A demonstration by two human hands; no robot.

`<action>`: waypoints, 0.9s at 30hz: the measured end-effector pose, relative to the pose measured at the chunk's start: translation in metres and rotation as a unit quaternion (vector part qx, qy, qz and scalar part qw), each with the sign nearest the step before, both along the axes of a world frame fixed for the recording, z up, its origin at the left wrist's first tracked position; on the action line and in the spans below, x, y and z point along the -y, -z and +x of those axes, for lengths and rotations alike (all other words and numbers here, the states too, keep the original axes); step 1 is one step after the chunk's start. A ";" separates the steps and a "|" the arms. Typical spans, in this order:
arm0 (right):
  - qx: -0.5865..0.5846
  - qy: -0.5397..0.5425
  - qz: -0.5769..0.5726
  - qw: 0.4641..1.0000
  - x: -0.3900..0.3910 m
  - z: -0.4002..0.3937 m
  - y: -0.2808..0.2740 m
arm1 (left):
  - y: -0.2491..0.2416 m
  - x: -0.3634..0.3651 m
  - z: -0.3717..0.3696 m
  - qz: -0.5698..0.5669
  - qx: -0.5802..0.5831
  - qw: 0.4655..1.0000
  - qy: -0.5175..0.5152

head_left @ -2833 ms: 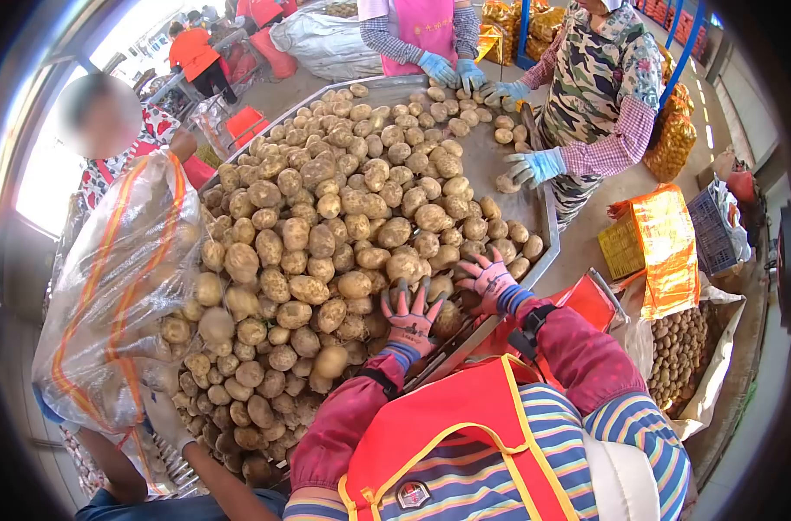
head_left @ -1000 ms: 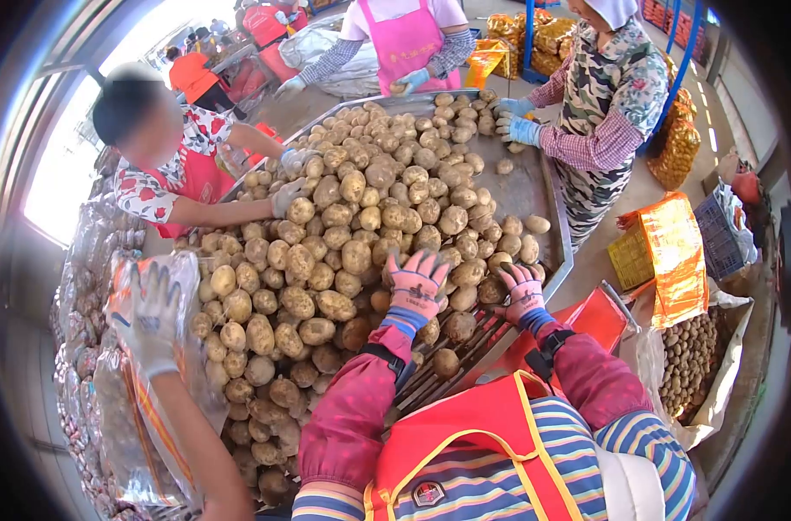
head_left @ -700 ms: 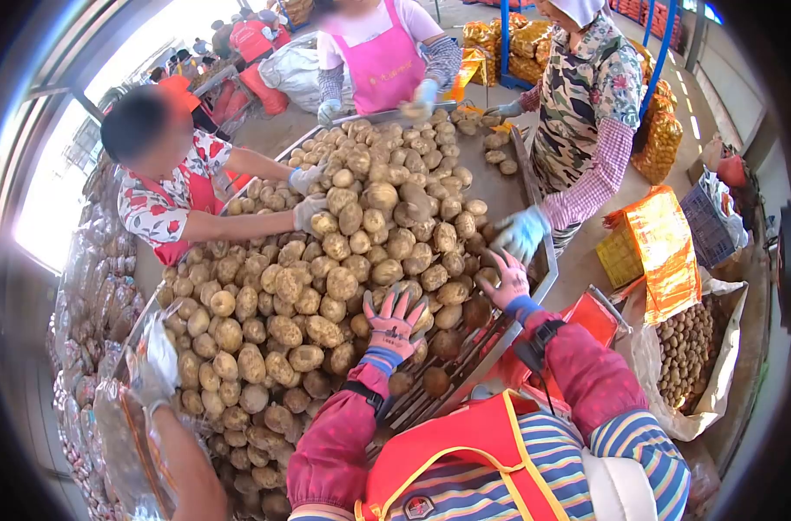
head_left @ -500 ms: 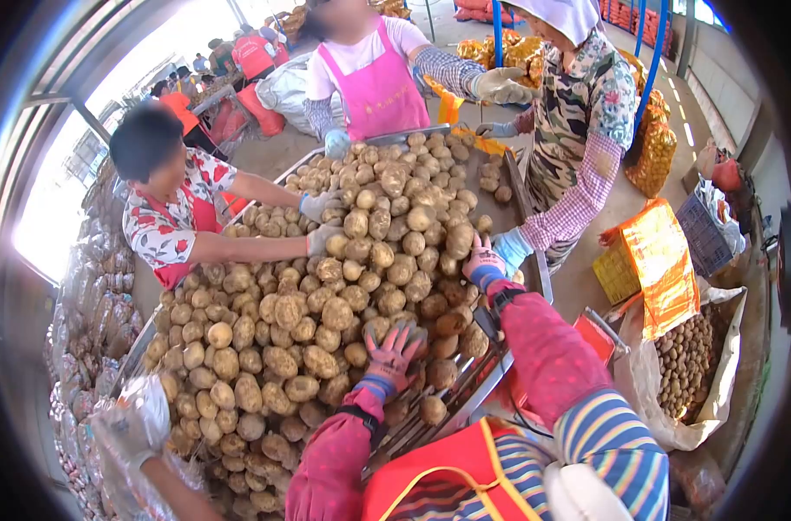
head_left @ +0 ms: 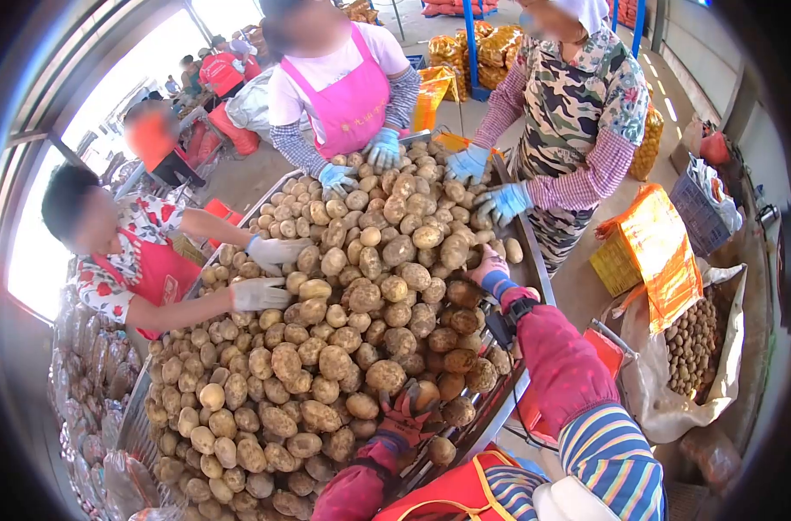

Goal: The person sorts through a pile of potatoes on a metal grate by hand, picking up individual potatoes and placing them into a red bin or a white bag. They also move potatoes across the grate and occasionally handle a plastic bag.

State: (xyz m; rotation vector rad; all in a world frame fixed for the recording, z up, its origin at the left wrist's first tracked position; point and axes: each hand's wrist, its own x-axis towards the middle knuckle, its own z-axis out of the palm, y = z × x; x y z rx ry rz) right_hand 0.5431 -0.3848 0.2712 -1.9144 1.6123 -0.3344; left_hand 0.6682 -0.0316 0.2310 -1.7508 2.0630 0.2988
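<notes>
A deep heap of soil-dusted potatoes covers the sorting table in front of me. My left hand, in a dark-palmed glove, lies at the near edge of the heap with its fingers spread against the potatoes. One smooth potato is right beside those fingers. At the right side of the heap, my right hand in a pink glove touches potatoes with its fingers stretched out, some partly hidden. Near the left wrist, a single potato rests on the slatted edge.
Co-workers' gloved hands rest on the heap: white gloves at left, blue gloves at the far side and more blue gloves at right. A metal table rim runs along the right. An open sack of potatoes stands beyond it.
My left hand has shifted lower and slightly right; my right hand has stayed nearly in place. The left co-worker's hands moved left. Both far co-workers' hands now reach onto the heap.
</notes>
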 end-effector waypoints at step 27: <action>0.766 0.418 -0.155 0.463 -0.203 -0.481 0.018 | 0.023 0.006 0.014 -0.090 0.003 0.996 0.013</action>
